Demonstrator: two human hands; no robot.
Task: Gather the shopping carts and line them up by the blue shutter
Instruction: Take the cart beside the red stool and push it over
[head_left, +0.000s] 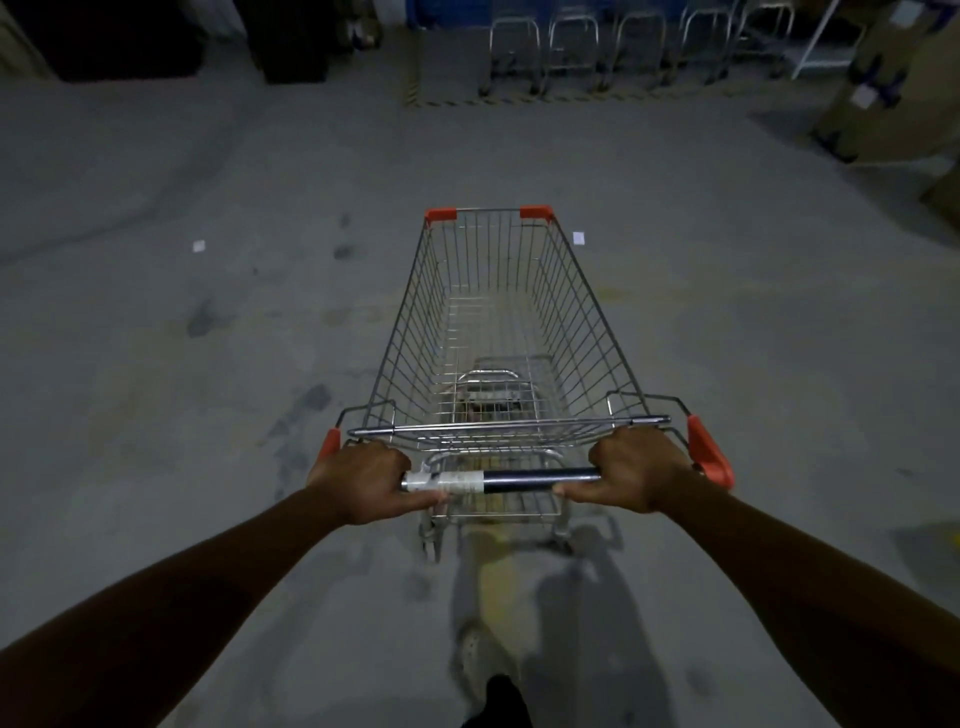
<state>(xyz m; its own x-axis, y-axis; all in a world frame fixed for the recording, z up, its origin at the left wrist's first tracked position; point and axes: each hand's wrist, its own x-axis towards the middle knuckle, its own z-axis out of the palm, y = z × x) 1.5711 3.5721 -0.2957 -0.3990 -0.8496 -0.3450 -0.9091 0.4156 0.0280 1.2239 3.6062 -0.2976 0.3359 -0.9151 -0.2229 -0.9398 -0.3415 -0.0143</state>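
left hand (363, 480): wrapped round the cart handle (519, 479), left end
right hand (636, 475): gripping its right end
cart (498, 332): mid-floor, facing parked carts (623, 47) by the blue shutter (452, 10) up top

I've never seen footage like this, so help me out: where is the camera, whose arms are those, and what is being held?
There is no machine. One camera sits on a person's head, looking forward and down, so the arms are their own. The left hand and right hand grip the handle of an empty shopping cart on a floor. Ahead, more carts stand in a row by a blue shutter. Two paper scraps lie on the floor; cardboard boxes stand at the right.
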